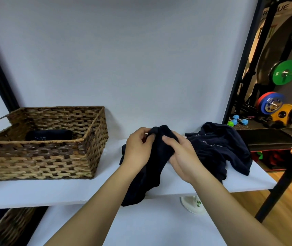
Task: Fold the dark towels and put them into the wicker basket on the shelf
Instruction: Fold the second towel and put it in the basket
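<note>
Both hands on one dark towel (152, 164) mid-shelf. Left hand (138, 150) pinches the towel's bunched top edge, fingers curled round the cloth. Right hand (180, 157) grips the same bunch just beside it, thumb on top of the fabric. The hands are nearly touching. Rest of that towel drapes down over the shelf's front edge and hangs below it.

Shelf (53, 192) is white. Wicker basket (40, 157) sits at its left end, near the back wall, well apart from the hands. One folded dark towel (49, 134) lies flat inside the basket on the bottom, toward the back wall of the basket.

Second loose towel (219, 148) is crumpled in a heap at the shelf's right end, just beside the right hand; one corner droops over the front-right edge. Faint pale print is visible on it, not readable.

Below the shelf: another white shelf board, a white object with green marks (193, 204) near its right side, and a second wicker basket (12, 226) at lower left, partly cut off.

Weight plates (283, 72) and dumbbells sit in the background right, off the shelf.
</note>
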